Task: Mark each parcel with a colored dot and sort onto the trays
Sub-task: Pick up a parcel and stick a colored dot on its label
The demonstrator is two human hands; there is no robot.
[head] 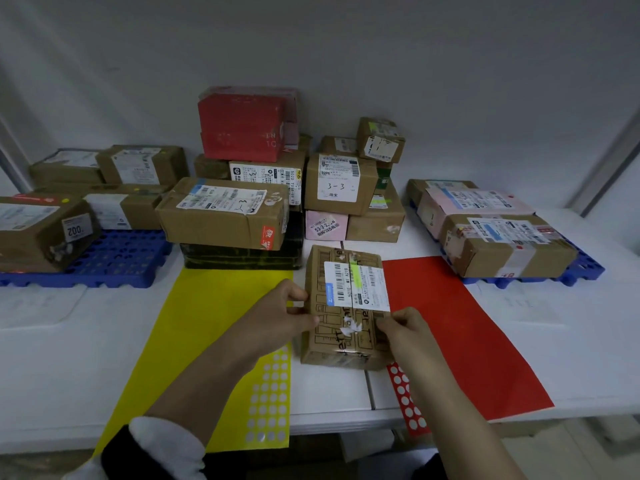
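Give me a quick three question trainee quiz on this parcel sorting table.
1. True or false: the parcel between both hands lies on the red sheet.
2. Which colour are the trays? A green, B blue, C grey.
3. Fill in: the yellow sheet lies by the ___ hand.

Key: 1 false, it lies between the two sheets, left hand and right hand on its sides. 2 B. 3 left.

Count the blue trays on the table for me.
2. One blue tray sits at the left under brown parcels; the other blue tray sits at the right, mostly covered by parcels.
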